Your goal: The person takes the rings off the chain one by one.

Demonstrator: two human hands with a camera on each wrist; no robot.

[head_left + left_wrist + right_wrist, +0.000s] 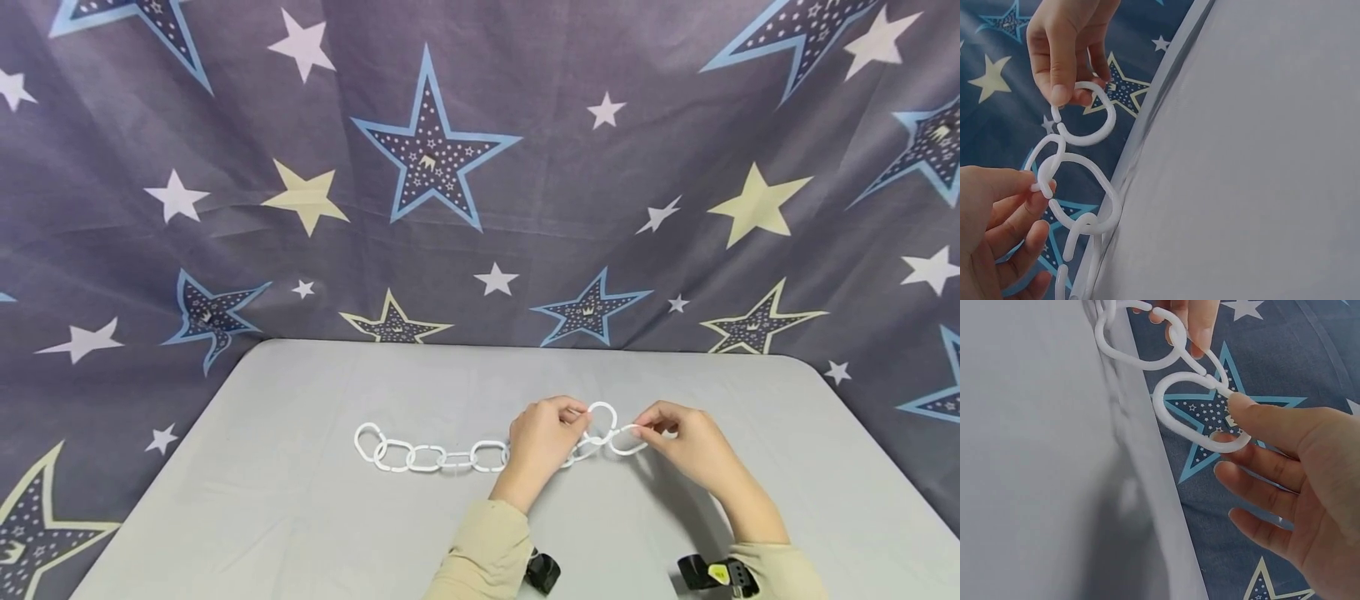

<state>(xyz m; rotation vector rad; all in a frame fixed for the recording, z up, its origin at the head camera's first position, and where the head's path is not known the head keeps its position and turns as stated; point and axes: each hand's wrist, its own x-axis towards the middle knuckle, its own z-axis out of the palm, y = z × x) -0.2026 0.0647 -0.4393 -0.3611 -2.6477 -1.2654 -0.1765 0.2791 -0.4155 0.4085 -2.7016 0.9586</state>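
Observation:
A chain of white plastic links lies across the grey table, partly hidden behind my left hand. That hand pinches the chain's right end link between thumb and fingers, raised off the table. My right hand pinches a single white link with a gap in its side, its thumb on one side and fingers on the other. In the left wrist view, the gap of this link meets the top of the end link. Whether the two are hooked together I cannot tell.
The grey table has a rounded far edge. Behind it hangs a dark curtain printed with stars. A black wrist camera sits by the left sleeve, another black camera by the right sleeve.

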